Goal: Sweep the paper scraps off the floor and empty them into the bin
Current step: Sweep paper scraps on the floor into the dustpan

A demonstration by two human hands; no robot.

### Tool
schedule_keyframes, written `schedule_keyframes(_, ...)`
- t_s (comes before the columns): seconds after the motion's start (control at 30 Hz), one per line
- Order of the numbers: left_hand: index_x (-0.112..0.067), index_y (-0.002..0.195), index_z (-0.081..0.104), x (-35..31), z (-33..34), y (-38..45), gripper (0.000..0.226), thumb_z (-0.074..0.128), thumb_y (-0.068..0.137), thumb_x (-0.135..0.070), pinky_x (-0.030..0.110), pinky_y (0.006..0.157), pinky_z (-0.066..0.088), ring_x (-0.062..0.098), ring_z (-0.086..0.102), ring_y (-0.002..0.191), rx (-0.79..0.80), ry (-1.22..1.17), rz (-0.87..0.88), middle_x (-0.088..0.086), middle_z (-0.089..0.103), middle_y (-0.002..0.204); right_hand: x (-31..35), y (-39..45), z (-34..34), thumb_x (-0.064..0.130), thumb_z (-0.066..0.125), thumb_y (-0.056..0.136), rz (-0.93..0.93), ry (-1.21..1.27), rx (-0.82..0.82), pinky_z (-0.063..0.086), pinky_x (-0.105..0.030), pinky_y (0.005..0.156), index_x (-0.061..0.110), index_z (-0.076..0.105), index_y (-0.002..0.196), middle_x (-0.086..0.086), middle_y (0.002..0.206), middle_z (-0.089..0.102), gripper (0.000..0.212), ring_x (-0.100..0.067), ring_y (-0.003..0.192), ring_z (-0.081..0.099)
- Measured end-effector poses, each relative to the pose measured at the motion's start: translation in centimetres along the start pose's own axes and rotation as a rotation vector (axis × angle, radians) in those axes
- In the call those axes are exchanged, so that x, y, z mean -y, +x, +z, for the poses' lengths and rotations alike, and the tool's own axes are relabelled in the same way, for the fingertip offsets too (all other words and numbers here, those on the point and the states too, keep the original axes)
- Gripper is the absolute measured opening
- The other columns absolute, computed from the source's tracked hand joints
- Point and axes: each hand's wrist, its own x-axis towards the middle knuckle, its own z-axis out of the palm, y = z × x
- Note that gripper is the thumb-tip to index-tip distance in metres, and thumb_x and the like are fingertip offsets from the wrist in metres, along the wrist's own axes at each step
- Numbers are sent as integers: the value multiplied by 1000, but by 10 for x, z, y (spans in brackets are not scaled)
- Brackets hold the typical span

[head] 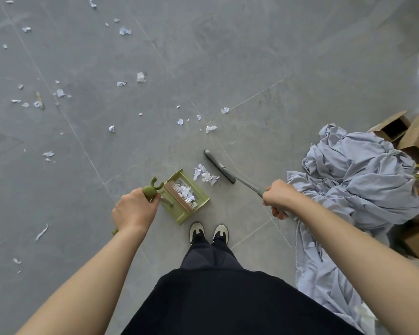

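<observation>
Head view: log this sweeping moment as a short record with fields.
left hand: left hand grips the green dustpan handle
right hand: right hand grips the grey broom handle
dustpan: dustpan on the floor, some scraps already inside
broom head: broom head on the floor, just beyond a small pile at the pan's mouth
loose scraps: loose scraps scattered widely, mostly left and ahead
beside: blue cloth and cardboard boxes on the right
bin: not in view

Green dustpan [188,197] (grey broom [219,166])
</observation>
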Motion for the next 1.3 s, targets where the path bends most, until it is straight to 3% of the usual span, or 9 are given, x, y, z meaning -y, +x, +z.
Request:
schedule_keyframes(0.13,-17,93,68,4,1,-1,43,56,88,-59,35,68,47,37,64,84,2,-6,-5,11,67,85,-5,6,9,-2,41,81,17,48,-13,38,-22,45,-9,63,93,-17,60,56,25,-26,52,48)
schedule_keyframes(0.27,-17,94,67,7,2,-2,44,56,88,-59,36,68,48,37,64,84,-5,-10,2,12,68,86,-4,8,19,-2,45,84,45,134,33,35,-19,41,-5,57,92,-16,60,54,15,-19,32,42)
schedule_keyframes(0.33,-17,94,68,8,3,-2,44,56,88,-59,36,69,49,37,64,83,-6,-7,5,11,68,85,-5,9,27,-4,46,85,52,184,70,32,-18,41,0,53,93,-13,65,49,12,-17,34,40)
schedule_keyframes(0.47,-17,95,68,11,4,-3,45,56,88,-59,37,68,50,36,64,83,-9,-12,6,11,68,85,-6,7,41,0,47,77,-14,51,168,36,-28,49,-9,57,104,-14,57,50,30,-29,54,47)
schedule_keyframes(0.63,-18,93,68,16,6,-6,44,55,88,-60,36,66,50,35,65,80,-16,-24,7,10,68,84,4,-12,58,0,46,78,-50,-68,261,38,-28,48,-11,58,109,-15,54,51,35,-27,50,45)
schedule_keyframes(0.77,-18,90,68,22,5,-12,44,55,88,-60,33,62,45,33,62,75,-14,-60,-6,6,63,78,8,-34,63,-6,45,83,-45,-57,327,29,-21,44,-8,56,115,-12,67,43,34,-20,46,40)
schedule_keyframes(0.9,-18,89,67,26,3,-19,46,52,89,-62,31,60,41,26,52,67,-16,-117,-21,0,54,71,15,-47,52,-2,48,85,-71,-97,294,32,-22,42,-6,58,115,-14,59,47,32,-23,51,42)
schedule_keyframes(1.07,-17,92,67,33,-7,-14,46,53,89,-61,32,61,41,31,57,74,-45,-163,-33,9,65,83,30,-57,33,1,48,83,-148,-178,201,37,-22,42,2,61,99,-17,61,53,21,-24,47,44)
schedule_keyframes(1.3,-14,89,67,20,-19,-3,46,55,89,-58,34,61,40,36,62,82,-77,-272,-61,12,68,85,49,-49,10,2,44,80,-209,-200,83,39,-22,41,-2,61,90,-18,60,55,21,-27,50,48)
